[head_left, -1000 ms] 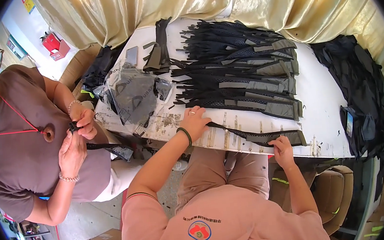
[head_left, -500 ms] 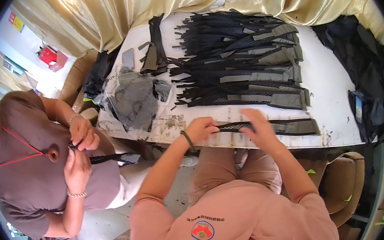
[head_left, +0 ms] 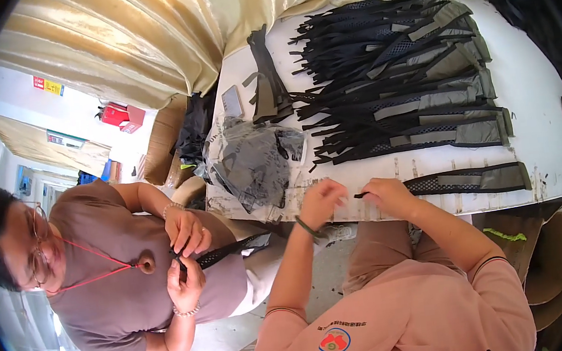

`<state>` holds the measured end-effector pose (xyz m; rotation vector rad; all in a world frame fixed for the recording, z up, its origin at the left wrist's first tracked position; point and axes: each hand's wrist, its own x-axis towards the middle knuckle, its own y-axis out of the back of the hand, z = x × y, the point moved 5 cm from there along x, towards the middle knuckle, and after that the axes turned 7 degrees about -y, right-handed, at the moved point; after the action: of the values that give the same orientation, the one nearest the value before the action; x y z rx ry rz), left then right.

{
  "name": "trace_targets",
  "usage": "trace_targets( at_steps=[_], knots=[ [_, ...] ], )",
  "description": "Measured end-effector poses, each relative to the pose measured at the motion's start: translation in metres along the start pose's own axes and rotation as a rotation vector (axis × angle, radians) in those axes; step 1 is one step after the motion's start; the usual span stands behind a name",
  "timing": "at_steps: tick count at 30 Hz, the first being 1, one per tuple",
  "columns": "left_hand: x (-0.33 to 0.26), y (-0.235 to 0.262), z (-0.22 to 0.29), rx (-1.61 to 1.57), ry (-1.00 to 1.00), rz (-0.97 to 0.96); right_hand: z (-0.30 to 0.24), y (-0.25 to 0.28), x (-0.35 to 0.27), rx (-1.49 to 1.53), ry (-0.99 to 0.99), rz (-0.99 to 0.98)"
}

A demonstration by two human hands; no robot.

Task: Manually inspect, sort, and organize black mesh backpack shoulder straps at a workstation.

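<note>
A black mesh strap (head_left: 429, 184) with a grey end panel lies along the table's near edge. My right hand (head_left: 391, 197) is closed on its narrow left end, and a short black tip pokes out past the fingers. Just left of that tip, my left hand (head_left: 324, 202) is held over the table edge with its fingers loosely curled and a little apart. I see nothing in it. Beyond my hands, a pile of similar black and grey straps (head_left: 416, 105) is laid in overlapping rows, with narrow ends to the left.
Left on the white table (head_left: 542, 143) lie a clear plastic bag (head_left: 253, 171) with dark pieces, a phone-like flat slab (head_left: 231, 102) and a separate strap bundle (head_left: 266, 75). At the left a co-worker (head_left: 134, 271) handles another mesh strap. Cardboard boxes (head_left: 557, 264) stand at the lower right.
My left hand has come off the strap's narrow end, and my right hand has closed on that end. The view has turned left, showing more of the co-worker.
</note>
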<state>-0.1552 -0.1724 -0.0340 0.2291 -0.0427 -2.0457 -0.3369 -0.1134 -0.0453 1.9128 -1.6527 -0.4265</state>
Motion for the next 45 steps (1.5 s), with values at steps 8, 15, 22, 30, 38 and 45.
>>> trace_targets(
  at_steps=[8, 15, 22, 30, 38, 45],
  knots=[
    [0.058, 0.115, -0.007, 0.977, -0.153, 0.400, -0.004, 0.000, 0.008, 0.040, 0.025, -0.071],
    [0.069, 0.096, -0.003, 1.030, -0.053, 0.404, 0.001, 0.006, 0.007, 0.062, 0.002, 0.002],
    [0.065, 0.108, -0.014, 1.025, -0.071, 0.329, 0.008, 0.001, 0.009, 0.117, 0.015, -0.051],
    [0.047, 0.115, -0.007, 0.956, -0.235, 0.340, 0.005, 0.001, 0.017, 0.095, -0.082, -0.050],
    [-0.008, -0.005, 0.038, -0.066, -0.160, 0.322, -0.026, 0.027, 0.014, 1.044, -0.461, -0.290],
    [-0.019, -0.057, 0.047, -0.312, -0.345, 0.266, -0.022, 0.033, 0.004, 1.136, -0.549, -0.275]
  ],
)
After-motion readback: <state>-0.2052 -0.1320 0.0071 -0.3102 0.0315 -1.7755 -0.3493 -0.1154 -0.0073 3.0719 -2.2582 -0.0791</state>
